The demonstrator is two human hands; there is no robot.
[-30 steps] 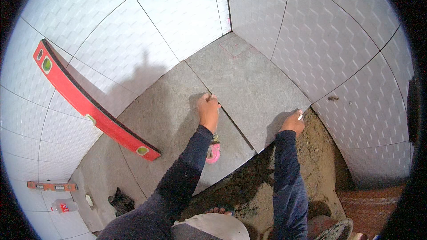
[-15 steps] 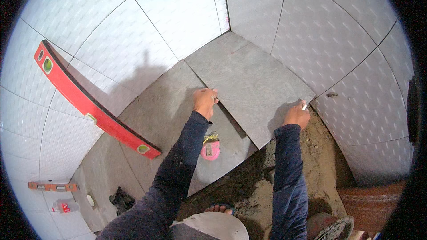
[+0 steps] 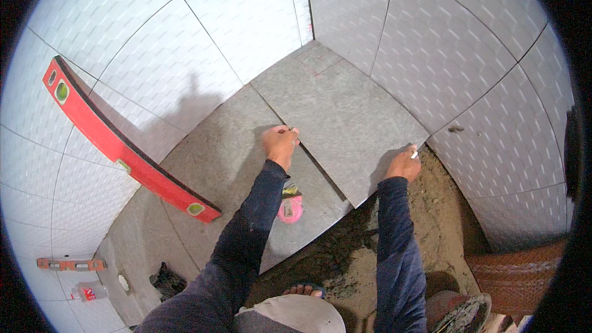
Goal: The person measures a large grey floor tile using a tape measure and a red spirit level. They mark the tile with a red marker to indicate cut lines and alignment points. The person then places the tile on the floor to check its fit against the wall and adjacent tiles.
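Note:
A large grey floor tile [image 3: 345, 111] lies in the corner where two white textured walls meet, with pencil-like red marks near its far corner. My left hand [image 3: 281, 146] is closed at its left edge, fingers curled over the seam with the laid tile [image 3: 246, 126] beside it. My right hand [image 3: 402, 164] grips its near right edge, a small white stick [image 3: 414, 155] held between the fingers. The near corner sits slightly over the neighbouring tile, with a dark gap along the seam. A pink tape measure [image 3: 290, 208] rests by my left forearm.
A long red spirit level [image 3: 132, 154] leans along the left wall. At lower left are a short orange level [image 3: 73, 264], a clear plastic bottle [image 3: 91, 291] and a black crumpled bag [image 3: 166, 282]. Wet mortar [image 3: 441, 209] spreads at right, near a brown woven sack [image 3: 521, 271].
The grey tile has come closer to the laid tile at its far left, and the dark gap there has narrowed. Both hands keep their hold; the whole view has shifted slightly.

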